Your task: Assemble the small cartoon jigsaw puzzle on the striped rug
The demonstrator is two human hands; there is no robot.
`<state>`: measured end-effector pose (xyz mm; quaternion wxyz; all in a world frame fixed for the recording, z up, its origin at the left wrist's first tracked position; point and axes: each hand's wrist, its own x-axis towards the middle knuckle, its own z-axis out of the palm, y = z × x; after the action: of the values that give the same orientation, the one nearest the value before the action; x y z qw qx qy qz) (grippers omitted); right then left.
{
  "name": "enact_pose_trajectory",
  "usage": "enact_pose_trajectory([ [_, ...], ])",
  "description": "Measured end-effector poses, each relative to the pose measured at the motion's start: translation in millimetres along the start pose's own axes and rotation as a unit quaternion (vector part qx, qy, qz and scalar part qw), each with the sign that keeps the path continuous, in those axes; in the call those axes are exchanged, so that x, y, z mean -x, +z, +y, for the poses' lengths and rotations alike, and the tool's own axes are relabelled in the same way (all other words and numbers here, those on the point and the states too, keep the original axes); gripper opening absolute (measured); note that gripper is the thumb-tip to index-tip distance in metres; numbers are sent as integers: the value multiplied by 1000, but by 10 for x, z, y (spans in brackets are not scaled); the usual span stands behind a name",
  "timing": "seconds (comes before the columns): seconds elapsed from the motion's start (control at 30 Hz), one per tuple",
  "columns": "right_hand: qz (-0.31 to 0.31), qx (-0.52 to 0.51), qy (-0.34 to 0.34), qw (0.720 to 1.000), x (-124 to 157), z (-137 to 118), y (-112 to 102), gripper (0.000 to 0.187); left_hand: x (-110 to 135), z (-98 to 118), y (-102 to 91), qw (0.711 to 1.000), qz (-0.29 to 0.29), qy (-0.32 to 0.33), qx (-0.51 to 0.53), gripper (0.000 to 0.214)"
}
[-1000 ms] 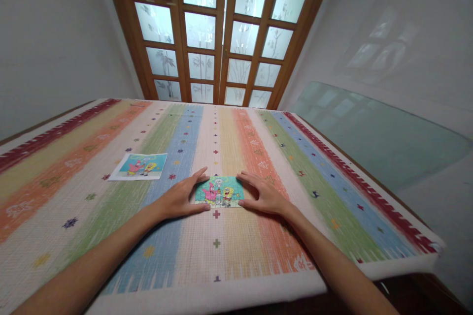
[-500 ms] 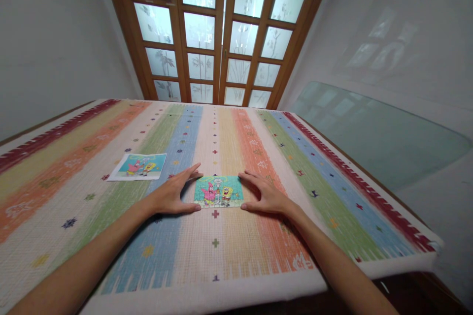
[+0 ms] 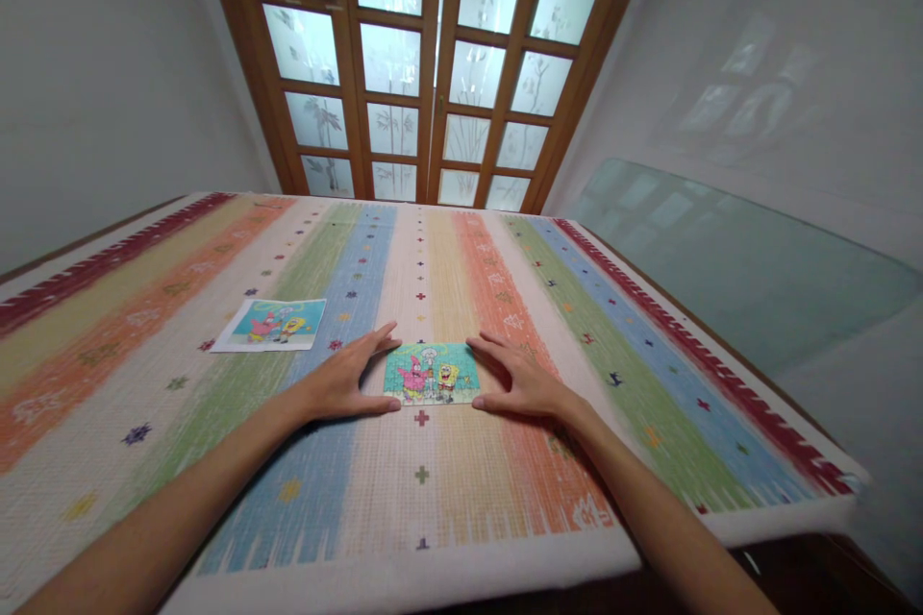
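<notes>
An assembled jigsaw puzzle lies flat on the striped tablecloth, showing a pink starfish, a squid-like figure and a yellow sponge character on teal. My left hand holds it by the left side, fingers at the upper corner and thumb at the lower one. On the opposite side, my right hand grips the puzzle the same way, thumb low and fingers high. Both hands rest on the cloth. Left of the puzzle and slightly farther away is a printed picture with similar characters.
The tablecloth has coloured stripes and small motifs, and its near edge hangs over the table front. A glass panel leans by the right wall. Wooden doors with frosted panes stand beyond the table.
The puzzle has slid slightly to the right. My left hand has moved right along with it, its thumb a bit farther over; my right hand is nearly still.
</notes>
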<state>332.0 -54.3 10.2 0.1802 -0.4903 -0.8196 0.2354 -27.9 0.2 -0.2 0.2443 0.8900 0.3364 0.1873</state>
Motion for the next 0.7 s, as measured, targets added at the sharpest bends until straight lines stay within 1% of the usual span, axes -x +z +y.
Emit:
enact_pose_trajectory([
  [0.2, 2, -6, -3, 1000, -7, 12, -6, 98, -6, -10, 21, 1000, 3, 7, -9, 114],
  [0.37, -1, -12, 7, 1000, 7, 13, -29, 99, 9, -12, -51, 1000, -8, 8, -10, 117],
  [0.47, 3, -11, 1, 1000, 18, 32, -32, 96, 17, -13, -79, 1000, -9, 2, -17, 116],
  [0.7, 10, -6, -5, 1000, 11, 79, 12, 93, 4, -40, -43, 1000, -2, 14, -22, 112],
])
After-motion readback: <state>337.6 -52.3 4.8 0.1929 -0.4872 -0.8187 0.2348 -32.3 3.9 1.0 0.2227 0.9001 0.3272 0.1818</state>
